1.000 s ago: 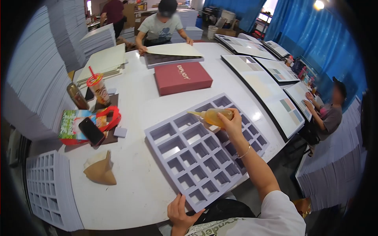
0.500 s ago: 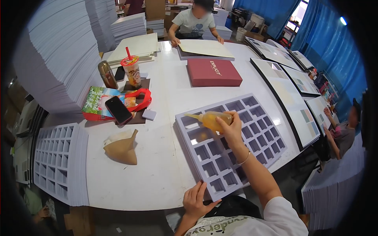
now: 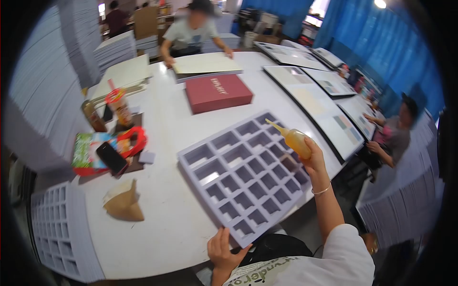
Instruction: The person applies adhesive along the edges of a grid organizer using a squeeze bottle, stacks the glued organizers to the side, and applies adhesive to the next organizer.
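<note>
My right hand [image 3: 313, 156] is wrapped round a squeeze bottle [image 3: 296, 142] of yellowish liquid. The bottle is tilted, its thin nozzle pointing up and left over the far right part of a grey compartment tray [image 3: 198, 188]. Large and small square cells divide the tray, which lies at an angle on the white table. At the tray's near corner, my left hand [image 3: 222, 249] grips the edge, fingers on its left side and thumb on the near side. Part of the tray's right side is hidden behind the bottle and right hand.
Beyond the tray lies a maroon box [image 3: 218, 92]. To the left are a phone [image 3: 111, 158], a drink cup [image 3: 120, 108], a crumpled brown piece [image 3: 124, 202] and stacked trays [image 3: 59, 229]. One person [image 3: 192, 35] handles a board opposite; another [image 3: 395, 131] sits right by sample boards.
My right hand has carried the bottle from the tray's far left cells to its far right side. The left hand stays at the near corner. The view has shifted right.
</note>
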Motion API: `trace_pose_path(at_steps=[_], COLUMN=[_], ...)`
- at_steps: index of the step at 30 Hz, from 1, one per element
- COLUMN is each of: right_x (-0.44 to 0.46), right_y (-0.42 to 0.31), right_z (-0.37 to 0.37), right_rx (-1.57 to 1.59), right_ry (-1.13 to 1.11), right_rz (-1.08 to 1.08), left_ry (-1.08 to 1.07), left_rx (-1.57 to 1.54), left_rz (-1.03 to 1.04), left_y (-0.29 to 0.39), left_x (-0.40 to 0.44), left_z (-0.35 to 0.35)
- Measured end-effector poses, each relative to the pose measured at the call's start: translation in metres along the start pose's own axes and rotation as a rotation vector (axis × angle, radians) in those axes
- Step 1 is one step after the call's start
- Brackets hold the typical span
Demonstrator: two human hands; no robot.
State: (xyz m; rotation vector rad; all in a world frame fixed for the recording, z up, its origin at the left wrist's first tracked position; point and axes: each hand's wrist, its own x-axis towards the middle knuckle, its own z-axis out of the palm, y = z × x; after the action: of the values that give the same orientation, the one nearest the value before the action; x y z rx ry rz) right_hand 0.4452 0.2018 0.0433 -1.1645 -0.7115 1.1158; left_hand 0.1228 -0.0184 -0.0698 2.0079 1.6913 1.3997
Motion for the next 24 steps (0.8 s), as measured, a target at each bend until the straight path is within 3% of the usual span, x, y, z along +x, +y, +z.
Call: trace_pose_path(at_steps=[3, 5, 15, 24], right_x=[0.003, 0.005, 0.038, 0.0], right_y=[-0.007, -0.012, -0.006, 0.008], right_z=[-0.044, -0.064, -0.082, -0.058], right_rx=[-0.291, -0.38, -0.541, -0.517], right_ry=[0.321, 0.347, 0.391, 0.267], right_rz=[-0.225, -0.27, -0.421, -0.345], left_ry=[0.009, -0.013, -0.028, -0.034], left_rx=[0.028, 0.03, 0.033, 0.024], left_rz=[0.014, 0.012, 0.01, 0.006], left_y=[-0.002, 0.0, -0.002, -0.002], left_x=[-0.002, -0.001, -0.005, -0.005], left_z=[0.004, 0.003, 0.005, 0.005])
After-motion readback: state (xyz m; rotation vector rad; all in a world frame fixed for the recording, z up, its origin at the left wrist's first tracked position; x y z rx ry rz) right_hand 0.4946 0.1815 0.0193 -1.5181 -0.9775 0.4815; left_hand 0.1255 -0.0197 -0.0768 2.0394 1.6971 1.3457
